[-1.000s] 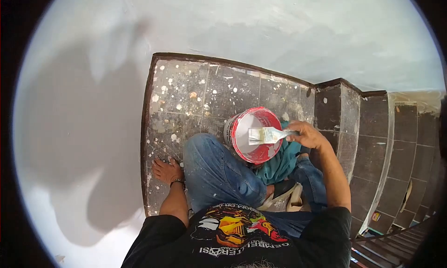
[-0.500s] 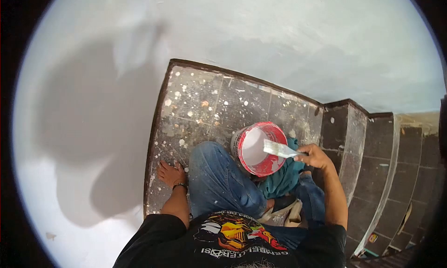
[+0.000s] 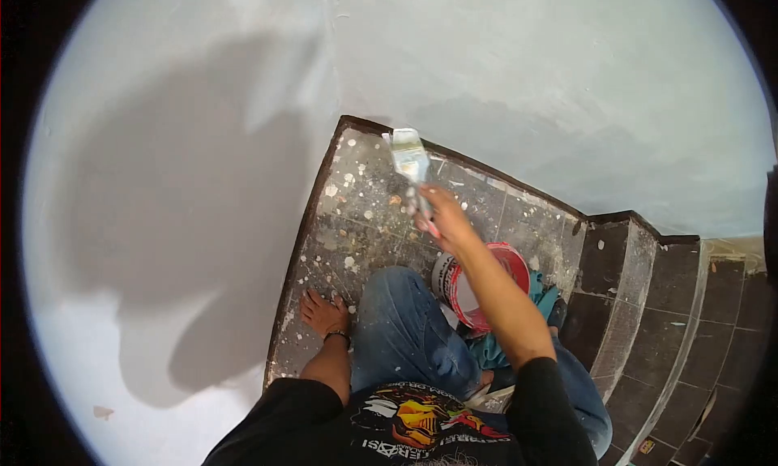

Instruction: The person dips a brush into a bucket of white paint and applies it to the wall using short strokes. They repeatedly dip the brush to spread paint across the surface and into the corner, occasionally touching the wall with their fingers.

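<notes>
My right hand [image 3: 442, 215] is closed round the handle of a paintbrush [image 3: 410, 155], whose wide, pale-coated bristles point away from me near the corner where the walls meet the landing. Beneath my right forearm stands a paint bucket [image 3: 446, 276] with a red rim and white paint inside, partly covered by the arm. My left hand [image 3: 323, 313] lies flat on the tiled floor, fingers spread, beside my bent knee.
Dark tiles [image 3: 365, 243] of the landing are spattered with paint. Pale walls [image 3: 502, 53] rise ahead and on the left, edged by a dark skirting [image 3: 317, 192]. Stairs [image 3: 640, 304] run along the right. A teal cloth [image 3: 489, 352] lies against the bucket.
My right hand has carried the paintbrush from over the bucket forward and left towards the wall corner. The left hand stays on the floor. The whole view has shifted slightly.
</notes>
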Demonstrator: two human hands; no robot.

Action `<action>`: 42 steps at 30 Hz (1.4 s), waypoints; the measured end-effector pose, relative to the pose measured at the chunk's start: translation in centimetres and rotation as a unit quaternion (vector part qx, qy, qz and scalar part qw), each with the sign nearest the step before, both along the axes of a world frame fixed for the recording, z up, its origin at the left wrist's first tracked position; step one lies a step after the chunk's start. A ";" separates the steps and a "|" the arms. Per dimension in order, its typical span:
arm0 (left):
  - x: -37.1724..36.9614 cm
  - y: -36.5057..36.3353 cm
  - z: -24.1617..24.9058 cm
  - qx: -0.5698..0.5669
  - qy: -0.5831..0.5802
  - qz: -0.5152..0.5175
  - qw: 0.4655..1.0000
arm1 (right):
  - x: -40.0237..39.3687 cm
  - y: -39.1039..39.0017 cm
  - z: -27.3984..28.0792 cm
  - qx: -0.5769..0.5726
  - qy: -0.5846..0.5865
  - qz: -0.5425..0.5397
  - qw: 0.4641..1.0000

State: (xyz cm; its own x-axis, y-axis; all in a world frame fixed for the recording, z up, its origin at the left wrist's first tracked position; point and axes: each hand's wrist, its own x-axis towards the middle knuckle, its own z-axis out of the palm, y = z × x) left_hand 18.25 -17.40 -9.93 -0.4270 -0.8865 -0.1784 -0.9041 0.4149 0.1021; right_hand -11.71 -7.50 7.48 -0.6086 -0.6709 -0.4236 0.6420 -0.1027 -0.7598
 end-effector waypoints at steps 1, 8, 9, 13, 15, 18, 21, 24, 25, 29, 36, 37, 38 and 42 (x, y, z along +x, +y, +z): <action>-0.2 -0.1 0.1 0.009 -0.004 0.003 1.000 | -0.7 -1.8 -2.0 -0.018 -0.024 -0.009 1.000; 0.0 -0.4 0.0 0.029 0.001 -0.005 1.000 | -4.2 -7.7 -6.9 0.043 -0.062 -0.101 0.992; -0.1 -0.4 0.0 0.031 0.004 -0.002 1.000 | -4.4 -7.8 -6.4 0.036 -0.052 -0.111 0.992; 0.0 -0.5 -0.3 0.034 -0.008 0.001 0.999 | -3.9 -8.0 -4.6 0.018 -0.006 -0.130 0.991; 0.1 -0.5 -0.3 0.026 -0.009 -0.003 1.000 | -2.4 -7.8 -4.1 0.046 -0.004 -0.127 0.991; -0.3 -0.4 0.1 0.023 0.004 -0.001 1.000 | -2.0 -8.0 -6.5 0.049 -0.048 -0.100 0.993; -0.2 -0.5 -0.4 0.015 0.006 0.000 1.000 | -3.4 -8.7 -7.6 0.053 -0.061 -0.124 0.989; 0.0 -0.5 -0.7 0.008 0.005 -0.002 1.000 | -4.4 -8.8 -7.2 0.025 -0.048 -0.143 0.988; -0.1 -0.4 -0.7 0.007 0.006 -0.003 1.000 | -4.5 -8.8 -6.6 0.013 -0.039 -0.151 0.988; -0.1 -0.4 -0.4 0.023 0.004 -0.006 1.000 | -2.5 -8.0 -5.8 0.035 -0.008 -0.140 0.989; -0.1 -0.5 -0.5 0.025 -0.012 -0.004 1.000 | -3.3 -7.6 -10.3 0.016 -0.107 -0.112 0.988; -0.2 -0.4 -0.3 0.028 -0.011 -0.004 1.000 | -3.5 -7.7 -10.5 0.018 -0.101 -0.104 0.989; -0.2 -0.4 -0.4 0.024 -0.012 -0.006 1.000 | -3.8 -7.8 -10.6 0.017 -0.105 -0.112 0.988; -0.2 -0.4 -0.5 0.034 -0.032 -0.002 0.999 | -4.4 -7.7 -10.9 0.026 -0.132 -0.120 0.984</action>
State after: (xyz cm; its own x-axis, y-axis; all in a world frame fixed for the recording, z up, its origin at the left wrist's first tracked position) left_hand 18.09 -17.78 -10.48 -0.4164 -0.8693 -0.2662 -0.9079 0.4129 0.0718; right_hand -16.16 -15.21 -3.45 -0.6105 -0.4949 -0.6184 0.7800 -0.2403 -0.5778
